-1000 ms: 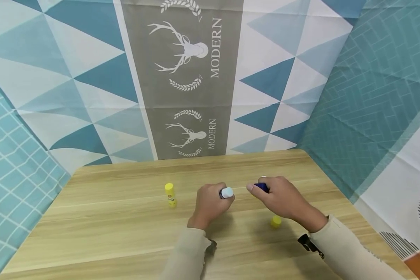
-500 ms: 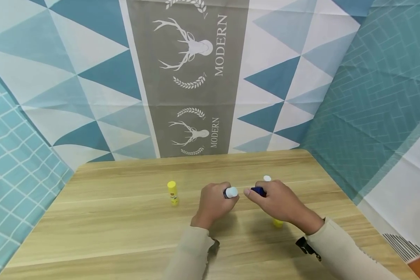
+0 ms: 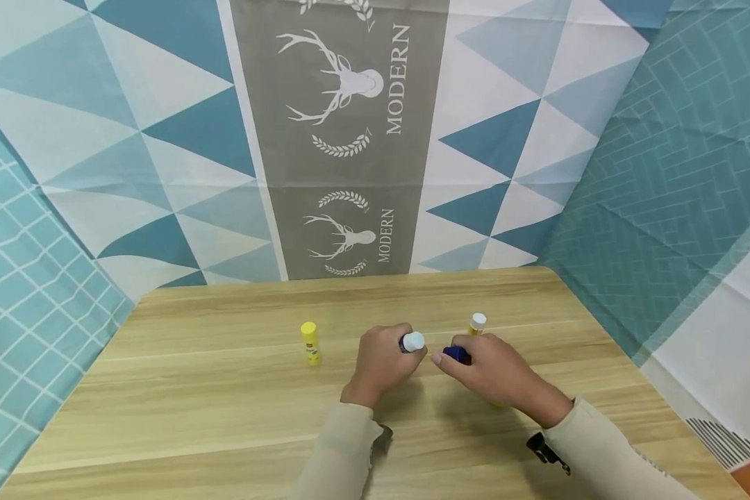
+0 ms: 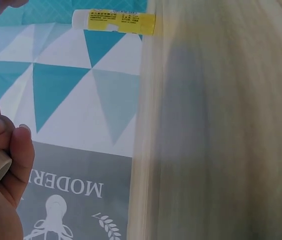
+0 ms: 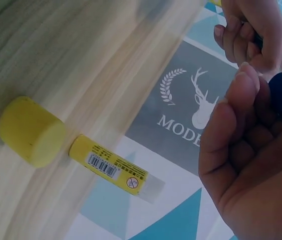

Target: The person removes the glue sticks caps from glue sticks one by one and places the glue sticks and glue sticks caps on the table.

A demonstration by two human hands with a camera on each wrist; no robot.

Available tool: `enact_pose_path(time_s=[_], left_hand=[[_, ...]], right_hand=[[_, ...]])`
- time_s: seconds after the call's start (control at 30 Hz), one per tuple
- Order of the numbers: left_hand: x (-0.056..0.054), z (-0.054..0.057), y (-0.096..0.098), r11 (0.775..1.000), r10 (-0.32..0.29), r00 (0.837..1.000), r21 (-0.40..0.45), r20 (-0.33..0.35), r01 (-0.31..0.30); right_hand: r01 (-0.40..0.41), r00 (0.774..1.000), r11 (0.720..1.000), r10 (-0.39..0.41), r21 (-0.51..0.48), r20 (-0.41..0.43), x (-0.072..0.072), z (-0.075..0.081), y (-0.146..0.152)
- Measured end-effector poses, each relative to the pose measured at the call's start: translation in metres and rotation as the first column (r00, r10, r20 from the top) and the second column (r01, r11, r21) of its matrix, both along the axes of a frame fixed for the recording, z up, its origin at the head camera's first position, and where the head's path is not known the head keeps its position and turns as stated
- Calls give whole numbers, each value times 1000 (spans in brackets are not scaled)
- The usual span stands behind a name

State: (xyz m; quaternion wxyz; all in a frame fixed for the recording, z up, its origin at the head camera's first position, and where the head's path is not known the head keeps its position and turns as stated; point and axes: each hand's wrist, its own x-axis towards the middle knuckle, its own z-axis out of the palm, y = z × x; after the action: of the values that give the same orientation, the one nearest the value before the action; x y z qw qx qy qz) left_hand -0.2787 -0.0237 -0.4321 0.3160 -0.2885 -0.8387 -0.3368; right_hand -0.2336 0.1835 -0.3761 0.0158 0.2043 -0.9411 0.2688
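My left hand grips a glue stick with a dark blue tube, its white end showing above the fist. Just to the right, a dark blue cap is held between the thumb and fingers of my right hand. A small gap separates the cap from the glue stick. Behind the right hand stands an uncapped yellow glue stick with a white top, its label visible in the right wrist view. A loose yellow cap sits on the table near it, almost hidden from the head view by my right hand.
A capped yellow glue stick stands upright on the wooden table, left of my left hand. Patterned cloth hangs behind the table's back edge, with more cloth along both sides.
My right hand has moved a little left and nearer me with the blue cap. More of the uncapped yellow glue stick now shows, while the yellow cap has become mostly covered.
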Motion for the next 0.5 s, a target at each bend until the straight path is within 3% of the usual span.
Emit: enact_pose_path(time_s=[0.5], left_hand=[[-2, -4, 2, 1000, 12, 1000, -6, 1, -12]], right_hand=[[-11, 999, 998, 9, 61, 34, -1, -19, -4]])
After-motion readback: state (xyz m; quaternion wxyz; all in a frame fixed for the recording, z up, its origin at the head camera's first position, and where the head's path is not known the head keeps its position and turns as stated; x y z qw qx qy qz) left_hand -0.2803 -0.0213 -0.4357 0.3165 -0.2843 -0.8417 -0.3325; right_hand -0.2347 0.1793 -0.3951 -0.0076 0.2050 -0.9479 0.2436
